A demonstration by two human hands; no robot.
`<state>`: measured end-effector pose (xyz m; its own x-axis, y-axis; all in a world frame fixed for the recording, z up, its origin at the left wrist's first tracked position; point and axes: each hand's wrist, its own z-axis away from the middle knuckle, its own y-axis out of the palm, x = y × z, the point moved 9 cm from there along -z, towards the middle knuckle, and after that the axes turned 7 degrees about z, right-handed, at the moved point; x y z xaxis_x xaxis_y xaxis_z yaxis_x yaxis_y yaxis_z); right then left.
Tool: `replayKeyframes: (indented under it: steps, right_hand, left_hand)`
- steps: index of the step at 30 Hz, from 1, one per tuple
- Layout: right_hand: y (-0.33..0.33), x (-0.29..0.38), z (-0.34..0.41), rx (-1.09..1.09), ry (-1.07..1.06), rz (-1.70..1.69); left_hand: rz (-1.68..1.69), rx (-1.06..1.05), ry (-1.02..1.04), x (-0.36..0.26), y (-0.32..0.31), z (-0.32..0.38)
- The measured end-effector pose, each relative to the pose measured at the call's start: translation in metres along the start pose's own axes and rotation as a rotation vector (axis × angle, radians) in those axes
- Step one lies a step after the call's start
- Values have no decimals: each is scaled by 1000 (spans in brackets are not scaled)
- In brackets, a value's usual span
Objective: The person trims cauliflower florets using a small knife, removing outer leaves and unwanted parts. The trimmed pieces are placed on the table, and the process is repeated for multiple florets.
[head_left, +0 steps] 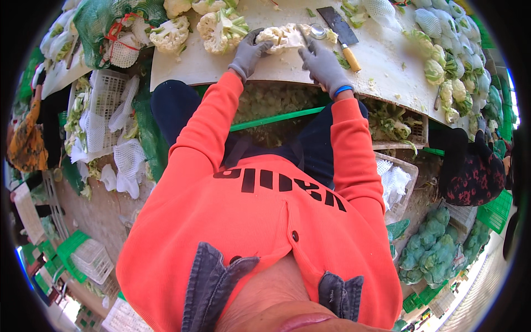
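On the white tabletop (199,72), a trimmed cauliflower piece (286,39) lies between my hands. My left hand (251,56), in a grey glove, grips its left end. A small knife (302,34) is held in my gloved right hand (325,68), its blade against the right part of the cauliflower; the handle is mostly hidden by my fingers. Just beyond that hand are a small round shiny object (318,31) and a cleaver (338,27) lying flat, its wooden handle (351,58) towards me.
Whole cauliflowers (222,31) stand left of my hands, beside a green mesh sack (99,33). Foam-netted cauliflowers (446,31) are piled at the right. A green bar (278,119) crosses under the table. A crate of trimmed leaves (394,124) sits below right. Other people work at both sides.
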<state>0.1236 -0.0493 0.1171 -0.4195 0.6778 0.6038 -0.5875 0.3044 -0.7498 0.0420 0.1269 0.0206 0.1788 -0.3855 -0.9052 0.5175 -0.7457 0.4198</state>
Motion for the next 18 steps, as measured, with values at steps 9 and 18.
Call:
replayKeyframes:
  steps: [9,18]
  right_hand:
    - [40,-69,-56,-41,191,-494]
    - [22,-31,23,-276,-41,-306]
  left_hand:
    - [-127,97,-5,-13,-7,15]
    - [899,215,-357,-13,11,72]
